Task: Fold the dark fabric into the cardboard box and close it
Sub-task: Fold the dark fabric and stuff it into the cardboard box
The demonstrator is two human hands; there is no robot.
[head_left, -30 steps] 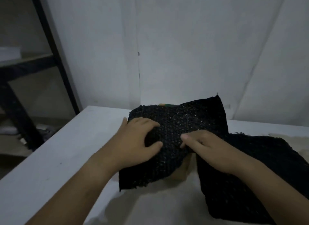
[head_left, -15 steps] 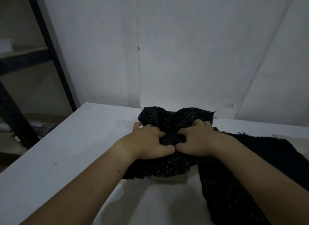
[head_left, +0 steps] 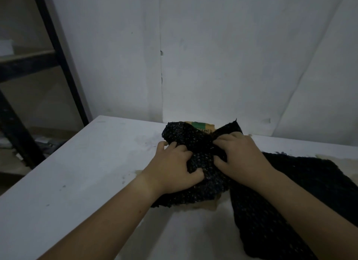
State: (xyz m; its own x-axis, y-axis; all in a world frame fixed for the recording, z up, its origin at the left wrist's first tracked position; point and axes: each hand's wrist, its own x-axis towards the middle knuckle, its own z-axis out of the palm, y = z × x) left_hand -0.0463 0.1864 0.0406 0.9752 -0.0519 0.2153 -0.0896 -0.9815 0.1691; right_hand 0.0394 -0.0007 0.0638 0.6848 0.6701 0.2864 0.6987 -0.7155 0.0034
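The dark fabric (head_left: 205, 149), a black coarse knit, lies bunched over the cardboard box (head_left: 203, 125). Only the box's far flap with a green label and a tan strip at its near edge show. My left hand (head_left: 174, 168) and my right hand (head_left: 240, 153) sit side by side on the bunched cloth, fingers curled into it and pressing down. A long tail of the same fabric trails to the right and toward me across the table, passing under my right forearm.
The white table (head_left: 81, 172) has its left edge running diagonally and meets a white wall (head_left: 232, 66) just behind the box. A black metal shelf frame (head_left: 56, 52) stands off the table to the left.
The fabric that lay flat over the box has been gathered and pushed down toward the wall. Both hands went from flat on it to clenched in it, and the box's far flap now shows.
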